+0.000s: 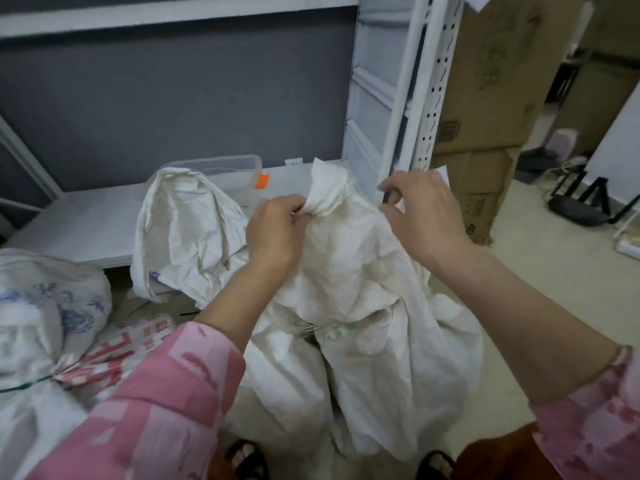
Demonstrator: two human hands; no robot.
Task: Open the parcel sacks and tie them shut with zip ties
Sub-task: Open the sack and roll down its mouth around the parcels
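Person, head-camera view: left sleeve [145, 407] pink with paler blocks and darker red dashes; right sleeve [595, 420] matching pink print, pushed up the forearm; dark open-toed sandals [247, 460] below the sleeves.

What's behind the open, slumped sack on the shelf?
Behind the slumped sack a clear plastic container with an orange clip shows on the shelf. The sack covers the container's lower left part, so its contents can't be seen.
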